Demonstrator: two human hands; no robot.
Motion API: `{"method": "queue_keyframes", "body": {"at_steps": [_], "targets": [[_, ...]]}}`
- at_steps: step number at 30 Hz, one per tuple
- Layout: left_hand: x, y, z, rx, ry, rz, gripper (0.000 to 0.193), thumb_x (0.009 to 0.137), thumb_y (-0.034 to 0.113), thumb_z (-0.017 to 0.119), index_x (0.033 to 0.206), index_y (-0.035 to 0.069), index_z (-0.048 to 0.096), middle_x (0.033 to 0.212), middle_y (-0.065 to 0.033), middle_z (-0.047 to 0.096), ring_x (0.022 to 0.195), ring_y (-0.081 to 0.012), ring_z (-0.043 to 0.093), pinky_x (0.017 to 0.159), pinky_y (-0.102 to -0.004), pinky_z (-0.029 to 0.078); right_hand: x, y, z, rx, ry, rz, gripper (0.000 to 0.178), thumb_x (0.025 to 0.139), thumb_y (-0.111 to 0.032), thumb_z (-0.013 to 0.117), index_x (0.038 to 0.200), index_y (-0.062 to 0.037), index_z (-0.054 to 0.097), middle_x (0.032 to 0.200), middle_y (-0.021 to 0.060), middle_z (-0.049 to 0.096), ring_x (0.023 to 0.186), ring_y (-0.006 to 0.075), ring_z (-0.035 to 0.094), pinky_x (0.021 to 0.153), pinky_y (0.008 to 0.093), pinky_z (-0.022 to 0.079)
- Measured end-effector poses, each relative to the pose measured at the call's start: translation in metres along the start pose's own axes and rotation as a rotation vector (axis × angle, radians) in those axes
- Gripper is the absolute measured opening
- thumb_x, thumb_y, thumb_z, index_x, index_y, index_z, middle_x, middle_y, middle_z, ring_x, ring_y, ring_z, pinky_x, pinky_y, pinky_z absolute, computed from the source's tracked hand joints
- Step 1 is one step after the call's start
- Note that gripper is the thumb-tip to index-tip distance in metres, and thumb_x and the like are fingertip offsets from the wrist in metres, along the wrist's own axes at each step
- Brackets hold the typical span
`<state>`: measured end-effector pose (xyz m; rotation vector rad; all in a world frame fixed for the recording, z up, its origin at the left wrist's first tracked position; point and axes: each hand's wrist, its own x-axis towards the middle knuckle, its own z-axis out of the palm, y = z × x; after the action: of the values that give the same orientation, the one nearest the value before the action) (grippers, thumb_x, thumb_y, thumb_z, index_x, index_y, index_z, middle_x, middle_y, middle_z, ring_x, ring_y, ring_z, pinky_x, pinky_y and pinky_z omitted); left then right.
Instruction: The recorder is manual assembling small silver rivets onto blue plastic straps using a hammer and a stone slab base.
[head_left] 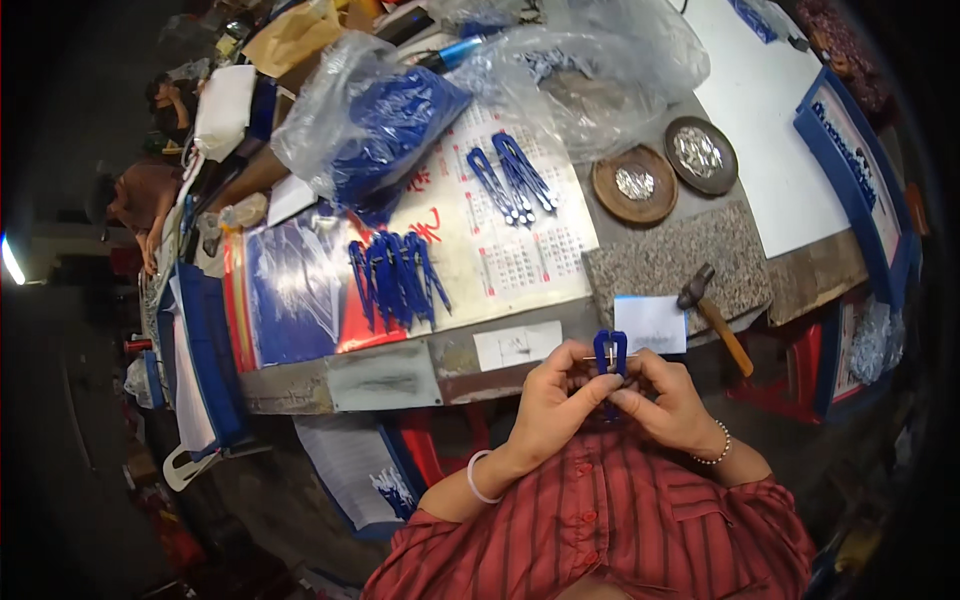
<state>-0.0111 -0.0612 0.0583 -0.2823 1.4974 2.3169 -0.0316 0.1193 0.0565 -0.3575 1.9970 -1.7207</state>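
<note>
Cluttered workbench [400,375]: two hands [610,400] pinch one blue clip [609,352]; two dishes [665,170].

Clear plastic bag [375,125] of blue pieces: back left of the bench [390,380], bulging, crumpled.
Larger clear plastic bag [600,80]: just right of the first, slack, partly over the bench's far side.
Calendar sheet [500,235]: flat at the bench's middle, white with red and dark print.
Small white paper slips: one [517,346] at the near edge; another, pale blue-white [651,322], just right of it.
</note>
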Motion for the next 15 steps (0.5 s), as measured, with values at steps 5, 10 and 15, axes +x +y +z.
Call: {"method": "queue_keyframes", "body": {"at_steps": [5,10,15], "targets": [[0.0,-0.019,0.016,-0.079,-0.065,-0.042,0.016,0.088,0.001,0.062,0.1,0.003,0.052,0.094,-0.0017,0.061,0.085,-0.0068,0.058,0.078,-0.0209,0.047,-0.024,0.001,-0.008,0.348,0.013,0.226,0.015,0.09,-0.009,0.061,0.097,0.0005,0.052,0.074,0.0007,0.057,0.059,0.0032,0.053,0.053,0.0185,0.044],[0.002,-0.036,0.029,-0.054,-0.072,-0.01,0.015,0.09,0.005,0.062,0.1,0.0,0.052,0.087,-0.0034,0.062,0.079,-0.0066,0.059,0.071,-0.0201,0.049,-0.04,0.013,-0.015,0.431,0.058,0.267,0.013,0.09,-0.007,0.06,0.099,-0.0004,0.053,0.074,0.0002,0.057,0.059,0.0025,0.053,0.052,0.0175,0.043],[0.003,-0.04,0.037,0.024,-0.076,-0.079,0.016,0.09,0.005,0.062,0.1,0.0,0.052,0.086,-0.0031,0.062,0.076,-0.0059,0.058,0.069,-0.0203,0.048,-0.052,0.023,-0.023,0.478,0.047,0.279,0.014,0.091,-0.008,0.059,0.101,-0.0008,0.052,0.079,0.0013,0.058,0.059,0.0033,0.053,0.053,0.0166,0.044]]}}
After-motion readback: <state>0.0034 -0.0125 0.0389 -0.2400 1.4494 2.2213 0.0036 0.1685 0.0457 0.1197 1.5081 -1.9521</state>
